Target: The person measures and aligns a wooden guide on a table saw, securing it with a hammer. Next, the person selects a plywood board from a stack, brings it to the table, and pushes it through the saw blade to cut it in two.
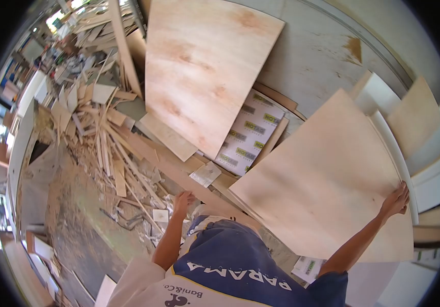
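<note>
- here's my right hand (396, 198), fingers curled and clasped on the right edge of the big pale sheet (317, 174).
- and the sheet: it's leaning in front of me, on my right, with other white boards (427, 179) just behind that edge.
- my left hand (183, 199) is well apart from it, fingers half bent near the long plank (181, 176); i can't tell whether they're closed on anything.
- doing this well, i'd say, means a second hold at the far edge, since one hand alone could let a broad sheet twist.
- keep the fingers off the corners, too, and lift rather than drag; thin edges may chip.
- mind the footing: offcuts (112, 148) lie loose on the floor (76, 210) to my left.
- containers? none i can name for sure; those scraps sit in an open heap, and the printed notag panel (245, 134) is tucked partly behind the stained sheet (199, 71).
</note>
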`<state>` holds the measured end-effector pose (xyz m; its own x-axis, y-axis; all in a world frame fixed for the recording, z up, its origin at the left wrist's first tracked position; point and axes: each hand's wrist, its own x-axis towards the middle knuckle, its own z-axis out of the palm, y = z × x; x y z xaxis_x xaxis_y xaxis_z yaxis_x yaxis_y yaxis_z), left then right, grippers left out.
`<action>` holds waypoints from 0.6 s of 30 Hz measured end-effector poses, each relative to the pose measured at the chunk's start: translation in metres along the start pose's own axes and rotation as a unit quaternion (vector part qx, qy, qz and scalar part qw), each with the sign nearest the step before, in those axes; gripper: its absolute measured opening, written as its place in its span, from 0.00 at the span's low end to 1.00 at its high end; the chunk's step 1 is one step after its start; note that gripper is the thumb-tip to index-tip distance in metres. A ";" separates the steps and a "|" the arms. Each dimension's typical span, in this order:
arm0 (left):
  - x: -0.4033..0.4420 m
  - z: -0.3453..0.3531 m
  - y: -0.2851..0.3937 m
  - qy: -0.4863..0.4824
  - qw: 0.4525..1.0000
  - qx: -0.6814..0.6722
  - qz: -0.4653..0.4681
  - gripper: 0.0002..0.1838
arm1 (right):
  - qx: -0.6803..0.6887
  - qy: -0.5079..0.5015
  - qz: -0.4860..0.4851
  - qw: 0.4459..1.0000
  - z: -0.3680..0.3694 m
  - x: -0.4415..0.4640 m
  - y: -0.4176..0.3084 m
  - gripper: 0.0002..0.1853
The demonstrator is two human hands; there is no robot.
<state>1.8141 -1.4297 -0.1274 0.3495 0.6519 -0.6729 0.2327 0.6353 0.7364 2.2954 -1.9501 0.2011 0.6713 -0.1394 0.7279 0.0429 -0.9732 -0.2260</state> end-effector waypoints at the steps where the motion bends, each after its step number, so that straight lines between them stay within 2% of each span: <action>1: 0.000 -0.028 -0.017 0.031 0.999 -0.003 -0.010 0.15 | -0.008 -0.025 0.004 1.000 0.018 0.014 0.005 0.30; 3: -0.003 -0.085 -0.059 0.078 0.996 0.030 -0.038 0.14 | -0.002 -0.034 -0.009 0.999 0.058 0.038 0.022 0.31; 7: -0.038 -0.158 -0.129 0.200 0.972 0.030 -0.118 0.11 | -0.095 -0.094 0.010 0.991 0.096 0.064 0.028 0.32; 9: -0.035 -0.207 -0.192 0.194 0.950 0.094 -0.224 0.11 | -0.122 -0.091 0.033 0.988 0.099 0.066 0.021 0.31; 10: -0.051 -0.205 -0.192 0.196 0.944 0.111 -0.240 0.11 | -0.118 -0.092 0.025 0.988 0.096 0.059 0.008 0.31; 12: -0.067 -0.216 -0.204 0.199 0.936 0.126 -0.260 0.11 | -0.182 -0.026 0.022 0.983 0.082 0.039 -0.018 0.29; 13: -0.059 -0.229 -0.224 0.051 0.863 0.481 -0.144 0.12 | -0.181 -0.027 0.017 0.983 0.082 0.029 -0.024 0.29; 14: -0.052 -0.239 -0.234 -0.108 0.647 0.755 -0.003 0.13 | -0.196 -0.042 0.024 0.979 0.088 0.014 -0.028 0.27; 15: -0.049 -0.240 -0.226 -0.109 0.650 0.752 -0.006 0.13 | -0.212 -0.058 0.031 0.975 0.094 0.002 -0.036 0.25; 18: -0.023 -0.231 -0.169 -0.104 0.707 0.698 -0.036 0.18 | -0.084 -0.008 0.036 0.996 0.111 -0.061 -0.094 0.18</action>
<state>1.5566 -1.4568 -0.2528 0.3827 0.4710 -0.7948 0.8755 -0.4596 0.1491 2.3328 -1.8304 0.1063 0.6805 -0.2083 0.7025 -0.1293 -0.9778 -0.1647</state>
